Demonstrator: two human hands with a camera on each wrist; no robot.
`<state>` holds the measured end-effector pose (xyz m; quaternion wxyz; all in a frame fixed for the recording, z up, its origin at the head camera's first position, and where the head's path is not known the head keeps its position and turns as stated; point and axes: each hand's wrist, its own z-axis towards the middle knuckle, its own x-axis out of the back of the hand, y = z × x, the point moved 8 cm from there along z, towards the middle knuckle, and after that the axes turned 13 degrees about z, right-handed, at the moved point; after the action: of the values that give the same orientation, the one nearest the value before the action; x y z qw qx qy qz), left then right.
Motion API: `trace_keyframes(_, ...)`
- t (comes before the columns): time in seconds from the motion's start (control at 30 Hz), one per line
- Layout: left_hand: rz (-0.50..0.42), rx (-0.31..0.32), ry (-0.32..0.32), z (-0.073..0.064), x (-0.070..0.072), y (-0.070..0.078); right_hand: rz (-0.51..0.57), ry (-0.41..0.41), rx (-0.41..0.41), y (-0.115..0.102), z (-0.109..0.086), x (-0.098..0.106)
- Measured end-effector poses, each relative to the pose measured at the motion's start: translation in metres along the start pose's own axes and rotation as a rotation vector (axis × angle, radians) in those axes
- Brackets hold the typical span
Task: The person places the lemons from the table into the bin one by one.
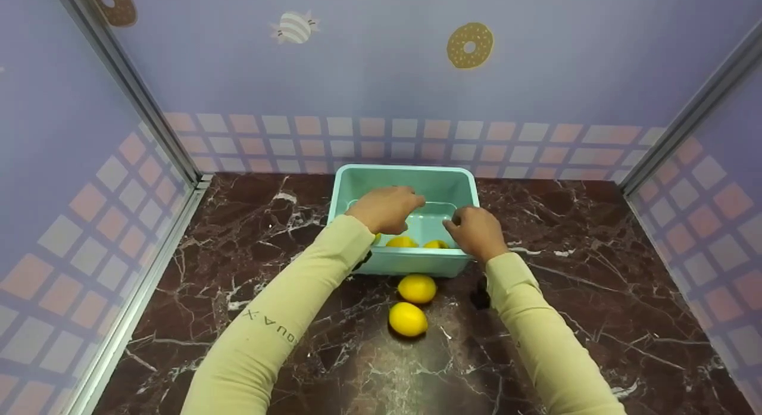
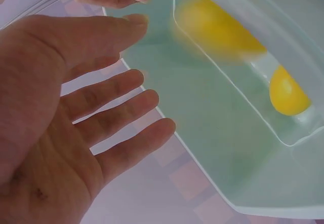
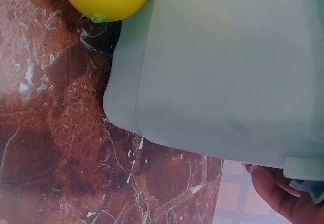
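Note:
A pale green plastic bin [image 1: 411, 252] stands on the table near the back wall. Over its left part hovers my left hand [image 1: 387, 209], fingers extended and holding nothing in the left wrist view. My right hand [image 1: 477, 231] is at the bin's right front corner, fingertips over the inside and nothing seen between them. Inside, along the front wall, lie a lemon [image 1: 401, 242], another lemon [image 1: 436, 244] and a sliver of yellow beside the left wrist. One lemon [image 2: 212, 29] looks blurred in the left wrist view. Two more, a nearer lemon [image 1: 408, 320] and a farther lemon [image 1: 417, 289], lie in front of the bin.
The dark red marbled tabletop [image 1: 571, 320] extends to both sides. A lilac back wall [image 1: 381, 75] with sweets and a checked band rises close behind the bin. Side panels in metal frames close off the left and right.

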<state>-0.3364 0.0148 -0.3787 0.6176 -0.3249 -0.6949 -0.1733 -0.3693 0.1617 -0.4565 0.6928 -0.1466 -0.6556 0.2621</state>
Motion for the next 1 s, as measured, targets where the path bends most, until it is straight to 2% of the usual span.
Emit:
trace_keyframes(0.47,-0.017,0.002,-0.028,-0.005,-0.006,0.0,0.01,-0.007,0.004,-0.001,0.0,0.0)
trace_keyframes(1.0,0.005,-0.039,0.009,-0.018,0.001,0.017,-0.01,-0.017,-0.001,-0.002,-0.001,-0.001)
